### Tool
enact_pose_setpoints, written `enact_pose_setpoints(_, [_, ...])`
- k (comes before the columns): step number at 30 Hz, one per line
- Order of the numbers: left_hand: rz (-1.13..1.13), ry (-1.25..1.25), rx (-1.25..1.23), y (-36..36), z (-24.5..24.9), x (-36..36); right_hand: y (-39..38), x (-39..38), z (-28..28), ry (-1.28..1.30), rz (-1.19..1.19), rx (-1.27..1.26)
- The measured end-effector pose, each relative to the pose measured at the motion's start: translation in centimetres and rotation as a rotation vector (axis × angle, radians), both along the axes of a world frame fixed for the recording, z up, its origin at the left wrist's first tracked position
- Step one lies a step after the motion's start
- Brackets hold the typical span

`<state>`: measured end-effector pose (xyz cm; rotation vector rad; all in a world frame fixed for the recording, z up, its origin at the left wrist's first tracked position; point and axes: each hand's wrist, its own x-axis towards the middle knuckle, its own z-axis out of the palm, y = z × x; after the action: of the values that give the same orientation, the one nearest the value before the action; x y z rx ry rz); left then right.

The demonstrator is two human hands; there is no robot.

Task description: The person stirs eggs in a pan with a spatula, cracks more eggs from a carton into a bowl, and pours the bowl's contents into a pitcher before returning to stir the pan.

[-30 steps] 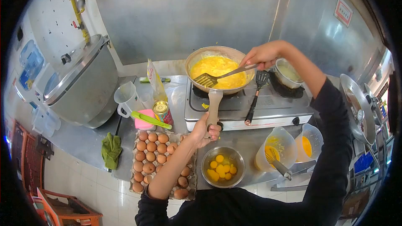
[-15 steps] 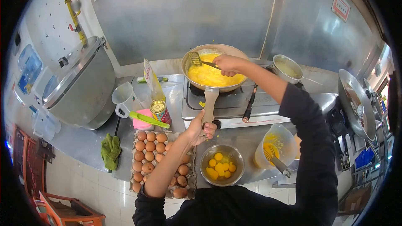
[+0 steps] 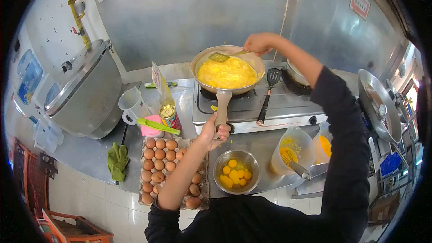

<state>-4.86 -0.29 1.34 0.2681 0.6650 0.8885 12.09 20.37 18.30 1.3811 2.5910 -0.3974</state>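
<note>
My left hand (image 3: pixel 215 132) is wrapped round the handle of a frying pan (image 3: pixel 223 108) that sits on the left burner. Yellow egg (image 3: pixel 227 74), partly set, covers the pan's bottom. My right hand (image 3: pixel 258 44) grips a slotted spatula (image 3: pixel 219 57), whose head rests at the egg's far left edge. In front of the stove stands a metal bowl (image 3: pixel 258 175) with several raw yolks (image 3: pixel 231 164). Left of it, under my left forearm, lies a carton of brown eggs (image 3: pixel 159 154).
A black slotted turner (image 3: pixel 267 101) lies on the stove (image 3: pixel 288 108). Two plastic jugs, one with a whisk (image 3: pixel 298 168), stand at the right. A can (image 3: pixel 168 114), a clear measuring jug (image 3: pixel 132 103), a green cloth (image 3: pixel 118 162) and a large pot (image 3: pixel 92 101) are at left.
My right hand has moved up and away from over the egg, turning the spatula so its head lies lower and flatter. My left hand keeps hold of the pan's handle.
</note>
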Motion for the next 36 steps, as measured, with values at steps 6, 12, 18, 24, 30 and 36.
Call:
enact_pose_setpoints(6, [-0.013,-0.043,0.009,0.1,-0.5,-0.1,-5.0,3.1,7.3,-0.348,-0.092,0.003])
enact_pose_setpoints(12, [-0.015,-0.069,-0.002,0.1,-0.6,0.0,-4.1,5.0,4.7,-0.319,-0.147,-0.206])
enact_pose_setpoints(18, [-0.050,-0.095,0.022,0.3,-0.7,-0.4,-2.5,4.0,-0.4,-0.067,0.169,-0.078])
enact_pose_setpoints(24, [-0.055,-0.108,0.017,0.2,-0.9,-0.4,-4.5,-3.4,-3.2,-0.118,-0.030,0.164])
enact_pose_setpoints(30, [-0.035,-0.108,0.005,0.3,-0.9,0.0,-0.7,-5.2,-6.0,-0.058,-0.074,0.269])
enact_pose_setpoints(36, [-0.017,-0.094,0.010,0.3,-0.7,0.4,-0.7,-1.7,1.1,-0.181,0.043,-0.018])
